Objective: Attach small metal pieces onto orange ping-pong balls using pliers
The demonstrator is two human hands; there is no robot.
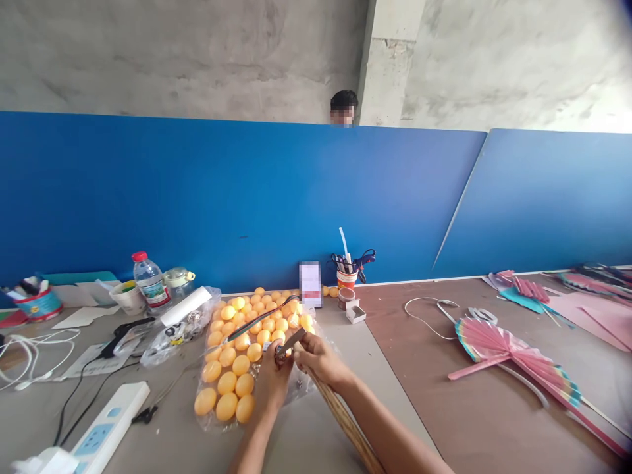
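My left hand (273, 378) is closed, its fingertips around a small dark, shiny piece (280, 355) that I cannot make out. Just right of it, my right hand (320, 359) pinches a flat brown strip (292, 341), whose end points at the left fingers. A long brown, wood-coloured length (343, 415) runs from beneath my right hand toward the near edge; whether it joins the strip is hidden. Beside and behind both hands, a clear plastic bag of orange balls (227, 382) lies on the table. Across the bag rests a long, thin dark object (259, 320).
A phone (310, 284) and a cup of tools (346, 276) stand near the blue partition (197, 204). Leftward are a water bottle (151, 282), cables and a power strip (111, 428). Pink paper fans (513, 349) lie right. Beyond the partition shows a person's head (344, 105).
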